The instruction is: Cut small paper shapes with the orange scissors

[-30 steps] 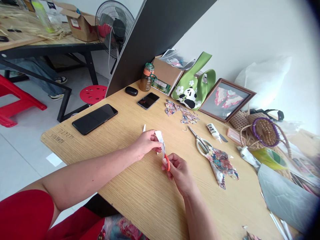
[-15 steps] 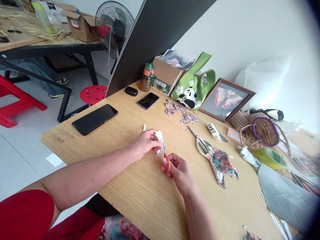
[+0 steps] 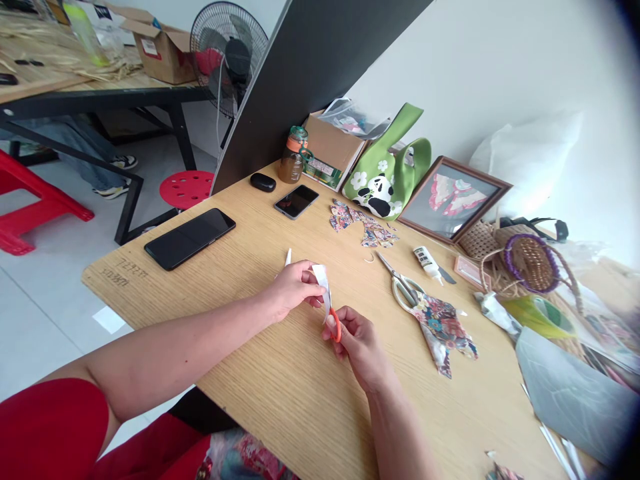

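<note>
Pinched between the thumb and fingers of my left hand [image 3: 299,288] is a narrow strip of white paper [image 3: 321,277]. My right hand [image 3: 354,340] grips small scissors with orange handles [image 3: 335,327], their blades along the lower part of the strip. Whether the blades are parted is too small to tell. Both hands are just above the wooden table [image 3: 280,400]. A pointed white piece [image 3: 289,256] shows behind my left hand. Right of my hands, larger white-handled scissors [image 3: 404,287] touch a floral fabric piece [image 3: 443,323].
Two phones [image 3: 190,238] and a black case [image 3: 263,182] are at the left. Along the back stand a bottle [image 3: 294,157], a green panda bag [image 3: 387,180] and a picture frame [image 3: 455,200]. A glue bottle [image 3: 427,262] and woven baskets [image 3: 531,263] are at the right.
The paper strip and my left fingers have shifted very slightly. My right hand with the orange scissors stays almost in the same place.
</note>
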Motion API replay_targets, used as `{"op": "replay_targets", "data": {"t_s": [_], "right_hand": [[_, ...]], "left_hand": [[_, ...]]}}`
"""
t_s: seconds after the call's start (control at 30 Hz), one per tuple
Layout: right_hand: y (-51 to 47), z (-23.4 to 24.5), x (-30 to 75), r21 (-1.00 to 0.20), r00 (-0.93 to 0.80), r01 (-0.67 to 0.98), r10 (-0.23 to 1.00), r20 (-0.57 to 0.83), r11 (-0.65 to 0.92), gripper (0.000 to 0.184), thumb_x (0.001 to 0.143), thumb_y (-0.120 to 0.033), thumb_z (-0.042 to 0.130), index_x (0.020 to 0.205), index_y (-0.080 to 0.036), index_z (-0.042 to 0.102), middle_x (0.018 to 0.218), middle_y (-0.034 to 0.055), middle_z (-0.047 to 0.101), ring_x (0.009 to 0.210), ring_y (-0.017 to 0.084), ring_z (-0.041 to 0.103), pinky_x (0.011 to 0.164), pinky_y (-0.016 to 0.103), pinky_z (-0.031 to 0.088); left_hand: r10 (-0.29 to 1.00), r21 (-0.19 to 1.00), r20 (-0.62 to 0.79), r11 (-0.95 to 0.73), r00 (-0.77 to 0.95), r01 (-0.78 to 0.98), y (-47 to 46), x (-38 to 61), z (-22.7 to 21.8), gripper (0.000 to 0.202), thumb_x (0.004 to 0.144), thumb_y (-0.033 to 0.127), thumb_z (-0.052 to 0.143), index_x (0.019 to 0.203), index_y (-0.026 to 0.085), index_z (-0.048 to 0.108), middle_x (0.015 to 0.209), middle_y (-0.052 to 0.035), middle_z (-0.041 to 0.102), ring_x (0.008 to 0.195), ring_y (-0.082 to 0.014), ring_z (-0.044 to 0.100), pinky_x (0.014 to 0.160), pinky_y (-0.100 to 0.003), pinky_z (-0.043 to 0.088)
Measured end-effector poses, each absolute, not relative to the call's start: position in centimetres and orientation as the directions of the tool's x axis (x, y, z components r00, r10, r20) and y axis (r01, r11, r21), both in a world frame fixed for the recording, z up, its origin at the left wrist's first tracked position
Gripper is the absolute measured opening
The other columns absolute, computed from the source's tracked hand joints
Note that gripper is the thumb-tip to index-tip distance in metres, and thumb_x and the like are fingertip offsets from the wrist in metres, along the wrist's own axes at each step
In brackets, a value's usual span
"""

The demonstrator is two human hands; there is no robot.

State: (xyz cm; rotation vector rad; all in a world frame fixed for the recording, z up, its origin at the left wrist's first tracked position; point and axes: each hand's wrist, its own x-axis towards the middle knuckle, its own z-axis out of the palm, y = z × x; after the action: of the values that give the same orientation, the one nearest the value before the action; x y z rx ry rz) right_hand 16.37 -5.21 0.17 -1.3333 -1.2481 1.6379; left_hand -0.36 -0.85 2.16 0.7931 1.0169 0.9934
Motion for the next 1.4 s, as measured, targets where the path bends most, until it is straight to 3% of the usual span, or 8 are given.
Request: {"op": "replay_targets", "data": {"t_s": [1.4], "right_hand": [[-5.24,-0.09,16.46,-0.949,-0.235,0.082,0.92,-0.314,-0.304,0.047,0.071,-0.061,0.077,0.071,-0.019,0.056,0.061,-0.0003,0.062,0.041,0.006,0.037,0.039,0.021,0.027]], "left_hand": [[0.935,0.888,-0.307,0.349,0.178,-0.299,-0.84,-0.35,1.96,0.022,0.076,-0.007,0.06,0.089,0.01,0.056,0.069,-0.0021,0.063,0.055,-0.0108,0.059,0.055,-0.021,0.048]]}}
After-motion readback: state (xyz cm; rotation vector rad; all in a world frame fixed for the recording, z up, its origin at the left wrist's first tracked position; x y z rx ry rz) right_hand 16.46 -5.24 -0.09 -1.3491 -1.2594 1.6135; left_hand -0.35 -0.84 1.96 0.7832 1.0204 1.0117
